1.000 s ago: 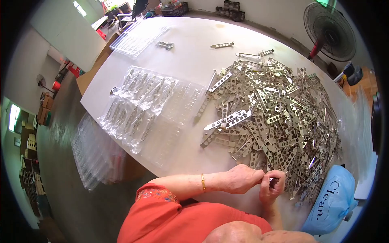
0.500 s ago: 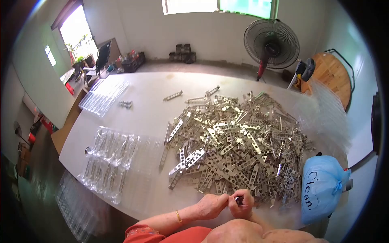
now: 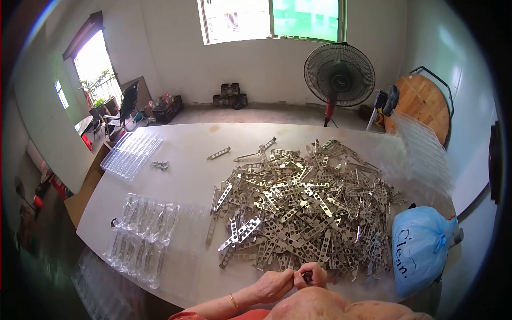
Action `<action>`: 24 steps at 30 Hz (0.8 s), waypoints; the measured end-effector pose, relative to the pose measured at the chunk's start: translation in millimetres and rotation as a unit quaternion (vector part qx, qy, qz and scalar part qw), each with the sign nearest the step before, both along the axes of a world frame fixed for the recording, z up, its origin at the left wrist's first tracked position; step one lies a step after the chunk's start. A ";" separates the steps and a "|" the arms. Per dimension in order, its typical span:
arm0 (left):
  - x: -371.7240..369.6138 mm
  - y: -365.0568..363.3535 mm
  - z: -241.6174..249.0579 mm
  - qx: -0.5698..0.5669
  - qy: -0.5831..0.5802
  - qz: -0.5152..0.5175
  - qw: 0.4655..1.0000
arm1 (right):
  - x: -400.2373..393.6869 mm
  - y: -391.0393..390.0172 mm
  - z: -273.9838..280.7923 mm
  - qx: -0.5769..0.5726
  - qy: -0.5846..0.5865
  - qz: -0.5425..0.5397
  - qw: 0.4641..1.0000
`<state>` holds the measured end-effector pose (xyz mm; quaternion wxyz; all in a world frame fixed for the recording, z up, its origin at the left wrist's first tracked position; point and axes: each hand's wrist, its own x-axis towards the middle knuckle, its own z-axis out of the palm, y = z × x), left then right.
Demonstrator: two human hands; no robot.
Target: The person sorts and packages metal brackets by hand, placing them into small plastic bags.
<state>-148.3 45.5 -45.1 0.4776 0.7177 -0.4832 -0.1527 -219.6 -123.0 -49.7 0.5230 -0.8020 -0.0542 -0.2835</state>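
My left hand [image 3: 273,286], with a gold bracelet at the wrist, is closed with its fingertips pinched against my right hand. My right hand [image 3: 313,275] is curled closed round a small dark, shiny piece [image 3: 307,276], mostly hidden by the fingers; its kind cannot be made out. Both hands meet just in front of my body, at the near edge of a large pile of perforated metal strips [image 3: 298,208]. The strips are flat and silvery, with rows of round holes.
Clear plastic trays with filled pockets [image 3: 144,240] lie to the left on the white table [image 3: 184,144]. Another clear tray [image 3: 130,154] and some small metal parts [image 3: 160,165] are behind them. A blue bag marked "Clean" [image 3: 421,250] sits right; a fan [image 3: 340,80] stands beyond.
The camera view has tilted up, so the table and hands appear lower. My hands stay together, turned slightly, and the dark piece shows less.
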 end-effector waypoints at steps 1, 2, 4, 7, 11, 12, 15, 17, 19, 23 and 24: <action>0.1 0.4 0.6 0.008 0.013 -0.004 1.000 | -0.4 -0.1 1.2 0.001 0.000 -0.001 1.000; 0.3 0.6 0.6 0.017 0.026 -0.008 0.999 | -1.0 -0.3 2.9 0.006 0.004 0.005 1.000; 0.0 0.4 -5.8 0.017 0.030 -0.008 0.999 | -0.8 -0.5 2.4 0.013 0.007 0.009 1.000; -0.5 0.1 -8.8 0.017 0.029 -0.003 0.999 | -1.2 -0.5 1.0 0.035 0.016 0.014 0.999; -4.3 -1.7 -5.0 0.036 0.004 0.031 0.999 | 1.7 -0.4 10.5 0.006 -0.006 0.005 1.000; -5.2 -1.4 -4.6 0.038 0.013 0.021 0.999 | 2.0 -0.4 11.0 0.001 -0.020 0.005 1.000; -2.8 0.5 3.0 0.006 -0.033 0.026 0.999 | 2.3 -1.4 13.6 -0.011 -0.037 0.015 0.999; -2.7 -1.9 -10.9 -0.032 -0.041 0.037 0.998 | 7.7 -4.6 14.6 -0.015 -0.059 0.030 0.998; -2.5 -1.6 -1.2 -0.013 -0.067 0.041 0.997 | 7.6 -5.6 12.9 -0.019 -0.073 0.031 0.997; -1.3 -1.8 1.7 -0.041 -0.086 0.044 0.994 | 6.4 -6.1 14.2 -0.009 -0.057 0.044 0.997; -0.7 -1.7 0.7 -0.051 -0.071 0.044 0.995 | 6.2 -7.1 19.5 -0.004 -0.042 0.053 0.998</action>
